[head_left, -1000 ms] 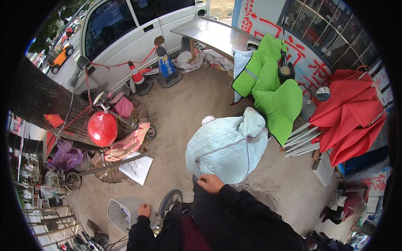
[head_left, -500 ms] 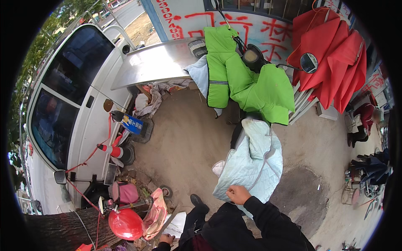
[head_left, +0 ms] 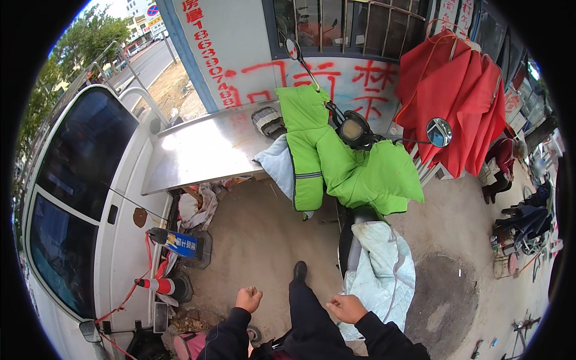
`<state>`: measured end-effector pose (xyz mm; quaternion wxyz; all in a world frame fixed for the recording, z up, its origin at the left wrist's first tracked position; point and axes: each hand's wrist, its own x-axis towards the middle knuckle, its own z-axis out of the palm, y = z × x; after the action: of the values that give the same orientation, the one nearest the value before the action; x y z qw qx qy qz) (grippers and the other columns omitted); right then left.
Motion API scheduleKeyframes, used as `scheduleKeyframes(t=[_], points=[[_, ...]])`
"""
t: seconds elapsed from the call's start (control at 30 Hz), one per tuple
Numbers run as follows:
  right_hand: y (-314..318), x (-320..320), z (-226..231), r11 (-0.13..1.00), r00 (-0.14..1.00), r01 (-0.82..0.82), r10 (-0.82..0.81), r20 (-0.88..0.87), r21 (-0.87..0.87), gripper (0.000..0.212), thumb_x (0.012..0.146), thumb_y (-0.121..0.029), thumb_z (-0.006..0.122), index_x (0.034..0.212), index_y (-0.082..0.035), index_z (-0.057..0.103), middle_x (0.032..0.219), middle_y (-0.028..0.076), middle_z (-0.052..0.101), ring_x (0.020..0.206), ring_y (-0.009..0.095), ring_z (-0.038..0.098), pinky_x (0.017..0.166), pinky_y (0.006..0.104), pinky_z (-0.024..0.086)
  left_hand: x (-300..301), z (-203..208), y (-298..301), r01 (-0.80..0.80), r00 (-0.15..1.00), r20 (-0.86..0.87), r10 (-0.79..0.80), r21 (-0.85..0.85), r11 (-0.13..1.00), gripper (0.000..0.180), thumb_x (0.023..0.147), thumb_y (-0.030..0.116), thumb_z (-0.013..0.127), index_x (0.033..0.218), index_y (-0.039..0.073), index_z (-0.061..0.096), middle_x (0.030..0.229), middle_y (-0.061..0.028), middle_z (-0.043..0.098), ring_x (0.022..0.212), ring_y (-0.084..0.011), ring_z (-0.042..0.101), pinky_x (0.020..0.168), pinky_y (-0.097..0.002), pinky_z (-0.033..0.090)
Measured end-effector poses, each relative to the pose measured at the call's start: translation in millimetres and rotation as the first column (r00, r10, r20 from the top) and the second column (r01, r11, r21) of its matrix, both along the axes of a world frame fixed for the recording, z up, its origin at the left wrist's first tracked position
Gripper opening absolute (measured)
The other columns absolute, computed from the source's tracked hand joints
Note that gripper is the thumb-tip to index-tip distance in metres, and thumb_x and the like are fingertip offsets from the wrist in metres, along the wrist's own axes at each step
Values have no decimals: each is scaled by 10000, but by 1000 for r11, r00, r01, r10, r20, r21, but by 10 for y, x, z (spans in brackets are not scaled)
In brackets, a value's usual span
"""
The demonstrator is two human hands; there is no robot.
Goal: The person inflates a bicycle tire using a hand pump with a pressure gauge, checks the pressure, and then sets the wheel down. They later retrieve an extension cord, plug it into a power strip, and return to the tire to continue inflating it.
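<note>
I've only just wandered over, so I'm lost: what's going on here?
A person's right hand is at the edge of a light blue quilted cover draped over the rear of a scooter; whether it grips the cover is unclear. The left hand is loosely curled above the ground, with nothing visible in it. A green padded cover hangs over the scooter's front.
</note>
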<state>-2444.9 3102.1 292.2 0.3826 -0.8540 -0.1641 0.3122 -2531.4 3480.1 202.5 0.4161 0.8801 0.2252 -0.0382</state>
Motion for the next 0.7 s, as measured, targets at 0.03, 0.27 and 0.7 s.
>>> scheduleKeyframes(t=[0.03,0.27,0.7], points=[[166,186,-10,996,1000,17,-18,7,85,330,948,-352,655,978,-36,747,884,151,762,847,332,740,771,423,573,216,-83,68,0,1000,2,0,-14,1000,325,794,221,713,640,-23,563,615,-238,557,554,-361,576,575,-454,479],[937,1862,225,952,966,170,-213,148,256,326,938,-336,690,827,-29,704,758,177,690,704,382,670,632,455,508,1714,-86,1273,-23,999,-22,24,58,998,288,788,177,705,635,-16,557,607,-194,597,568,-275,610,594,-411,505],[975,3942,1149,780,548,530,-615,567,332,420,905,-166,759,609,-9,506,527,160,456,426,284,437,445,395,341,6444,1298,2714,20,909,407,86,-248,968,308,1010,226,657,816,-6,599,684,-76,656,533,-109,558,510,-265,449]])
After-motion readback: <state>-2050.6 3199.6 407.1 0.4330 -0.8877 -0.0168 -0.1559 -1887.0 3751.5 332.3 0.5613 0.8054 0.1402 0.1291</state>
